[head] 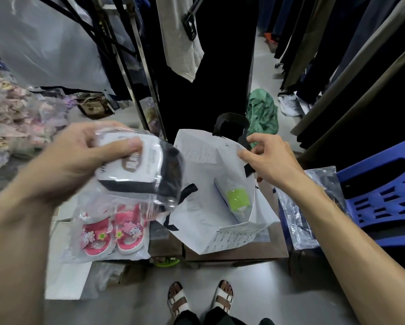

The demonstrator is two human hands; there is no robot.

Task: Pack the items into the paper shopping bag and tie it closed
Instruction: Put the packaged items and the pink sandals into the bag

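At centre frame the white paper bag (210, 195) stands open, a green item (237, 198) inside. The right hand (270, 158) pinches its rim, grip narrow. Left of centre, the left hand (79, 158) clasps a plastic-wrapped packet (145, 170) above pink sandals (112, 231).

1. Bag (203, 202): white paper, black ribbon handles, upright and open at centre, a green-capped item (237, 199) inside.
2. Black-and-white packet (147, 170): clear-wrapped, blurred, raised at 9 o'clock of the bag.
3. Pink sandals (112, 231): clear-wrapped, flat at 8 o'clock.
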